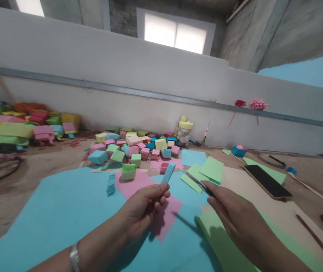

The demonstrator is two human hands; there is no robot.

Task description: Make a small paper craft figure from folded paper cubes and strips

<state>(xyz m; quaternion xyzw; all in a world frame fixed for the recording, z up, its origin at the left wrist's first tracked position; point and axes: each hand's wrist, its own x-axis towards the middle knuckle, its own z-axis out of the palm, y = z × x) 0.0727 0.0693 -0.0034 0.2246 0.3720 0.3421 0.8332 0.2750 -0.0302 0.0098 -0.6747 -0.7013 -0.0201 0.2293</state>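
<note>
My left hand (pixel 146 207) pinches a narrow blue paper strip (pixel 168 173) that sticks up from my fingertips. My right hand (pixel 232 215) is closed around a thin metal blade or scissors (pixel 193 178) whose tip points up and left toward the strip, a little apart from it. Both hands hover over a pink sheet (pixel 139 185) lying on a large blue sheet (pixel 65 211). A folded blue strip (pixel 111 184) rests on the blue sheet left of my hand.
Several small folded paper boxes (pixel 133 148) crowd the table's middle; a green box (pixel 128 172) stands nearest. Green sheets (pixel 209 170) and a dark phone (pixel 267 181) lie right. A jar (pixel 184 132) stands by the wall. More paper shapes (pixel 22 128) pile up far left.
</note>
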